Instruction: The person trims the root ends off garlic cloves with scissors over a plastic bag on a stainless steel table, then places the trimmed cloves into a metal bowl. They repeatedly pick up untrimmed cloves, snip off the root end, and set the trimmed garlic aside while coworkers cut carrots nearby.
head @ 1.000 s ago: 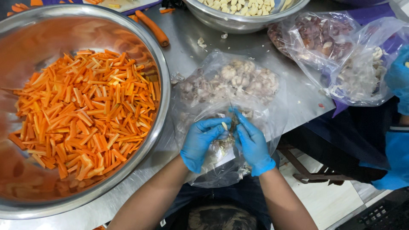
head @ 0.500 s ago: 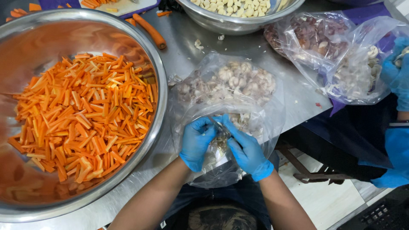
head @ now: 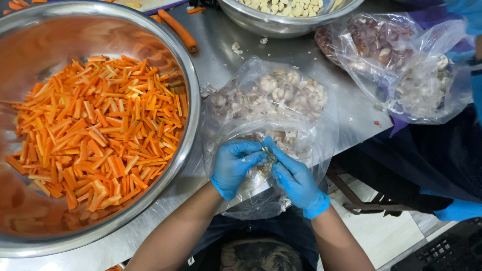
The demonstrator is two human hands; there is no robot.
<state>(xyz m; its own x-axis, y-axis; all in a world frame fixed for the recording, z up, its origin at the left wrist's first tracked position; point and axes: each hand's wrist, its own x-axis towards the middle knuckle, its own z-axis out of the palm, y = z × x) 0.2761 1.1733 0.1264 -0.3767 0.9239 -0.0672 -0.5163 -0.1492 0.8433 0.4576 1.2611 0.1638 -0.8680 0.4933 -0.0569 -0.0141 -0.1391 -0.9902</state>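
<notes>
- The left hand (head: 235, 165), in a blue glove, curls its fingers round a small garlic clove (head: 267, 153), thumb and forefinger pinched on it.
- The right hand (head: 296, 178), also gloved in blue, meets it from the other side, fingertips closed on the same clove, so the two hands touch.
- The clove sits between both sets of fingertips, just above the open mouth of a clear plastic bag (head: 236, 100) lying on the steel table (head: 351, 110) at its near edge.
- That bag holds unpeeled garlic (head: 281, 93) heaped at its far end and papery skins near the hands.
- Left of the bag, touching it, stands a large steel bowl (head: 193, 100) of carrot sticks (head: 95, 125).
- Beyond it sits a second steel bowl (head: 281, 27) with peeled cloves (head: 286, 7).
- Two more clear bags (head: 401, 65) lie to the right, and a whole carrot (head: 178, 30) lies between the bowls.
</notes>
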